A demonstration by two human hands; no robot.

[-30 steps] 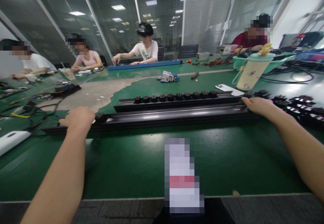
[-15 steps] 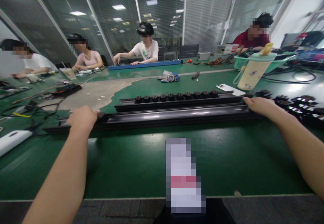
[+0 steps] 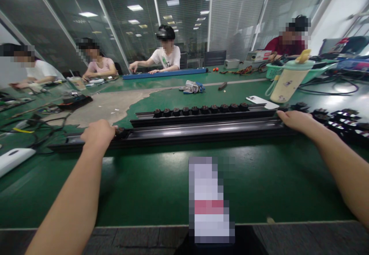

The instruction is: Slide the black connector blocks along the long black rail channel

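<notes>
A long black metal track (image 3: 201, 129) with a shiny channel lies across the table in front of me. Near its left end, my left hand (image 3: 99, 135) is closed over a small black socket piece (image 3: 121, 133) in the channel; the hand partly hides it. My right hand (image 3: 296, 120) grips the track's right end, thumb on top, its other fingers mostly hidden. Just behind lies a second black track (image 3: 184, 121), with a row of several round black sockets (image 3: 204, 110) along it.
More black sockets (image 3: 343, 118) are piled at the right. Behind them stand a cream tumbler (image 3: 291, 82) and a white phone (image 3: 262, 102). Gloves (image 3: 192, 87) lie farther back. Cables (image 3: 31, 128) and a white device (image 3: 17, 159) are at the left. Several people sit around the table.
My left hand has slid a little to the right along the track, and the black socket piece has moved with it. My right hand has stayed at the track's right end.
</notes>
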